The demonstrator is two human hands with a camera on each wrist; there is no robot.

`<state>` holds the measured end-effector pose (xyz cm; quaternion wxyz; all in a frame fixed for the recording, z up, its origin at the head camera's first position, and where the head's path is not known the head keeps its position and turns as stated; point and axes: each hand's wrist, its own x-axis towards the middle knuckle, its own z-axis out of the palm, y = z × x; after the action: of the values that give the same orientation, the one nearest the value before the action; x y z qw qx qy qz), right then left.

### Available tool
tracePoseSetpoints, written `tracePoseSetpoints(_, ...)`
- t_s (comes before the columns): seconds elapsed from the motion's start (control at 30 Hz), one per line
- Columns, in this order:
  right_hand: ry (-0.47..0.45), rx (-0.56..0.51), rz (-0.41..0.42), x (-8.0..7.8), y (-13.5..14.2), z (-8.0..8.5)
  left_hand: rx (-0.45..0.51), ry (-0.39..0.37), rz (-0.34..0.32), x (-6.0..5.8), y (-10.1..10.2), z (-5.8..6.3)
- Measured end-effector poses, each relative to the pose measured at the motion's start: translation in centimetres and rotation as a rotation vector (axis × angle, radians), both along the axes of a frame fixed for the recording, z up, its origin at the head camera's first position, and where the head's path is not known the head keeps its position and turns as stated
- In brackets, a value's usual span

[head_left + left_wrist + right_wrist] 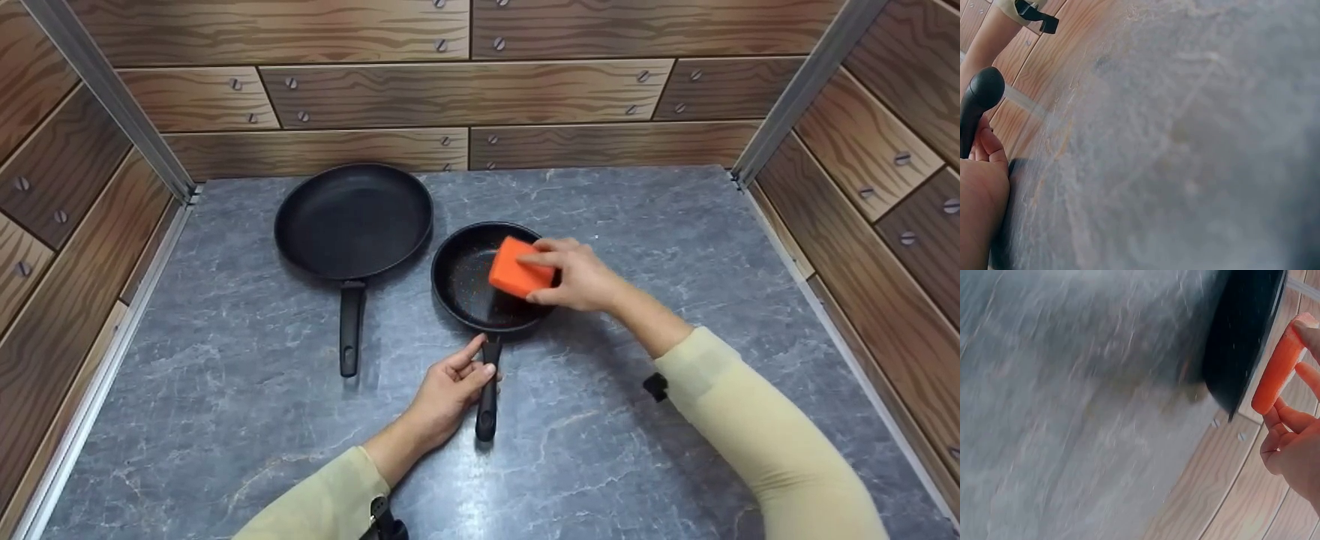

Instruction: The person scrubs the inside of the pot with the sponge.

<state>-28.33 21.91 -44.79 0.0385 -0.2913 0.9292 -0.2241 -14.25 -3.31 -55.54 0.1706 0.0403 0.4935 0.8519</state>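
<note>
A small black frying pan [461, 289] with colored specks on its inside sits at the middle of the table. My left hand [446, 397] holds its black handle [487, 409], thumb on top and fingers at the far side. In the left wrist view the handle's rounded end [987, 88] shows beside the left hand [982, 197]. My right hand [581, 277] grips an orange sponge [517, 268] over the right part of the pan. The right wrist view shows the sponge [1278, 374] pinched between thumb and fingers, apart from the pan's rim [1252, 365].
A larger black frying pan [352, 221] lies to the left, its handle [350, 330] toward the near edge. The grey marbled table [637, 465] is walled by wood-patterned panels [465, 94] at the back and both sides, with metal posts [810, 90] at the corners.
</note>
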Motion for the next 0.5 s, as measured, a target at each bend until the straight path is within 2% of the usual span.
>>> tracePoseSetpoints(0.27, 0.017, -0.032, -0.11, -0.6, 4.2, 0.8, 0.002, -0.001, -0.001, -0.1, 0.1, 0.0)
tracePoseSetpoints(0.5, 0.045, -0.024, -0.177, -1.1, 8.1, -0.2, -0.005, -0.016, 0.004, 0.0, -0.1, 0.0)
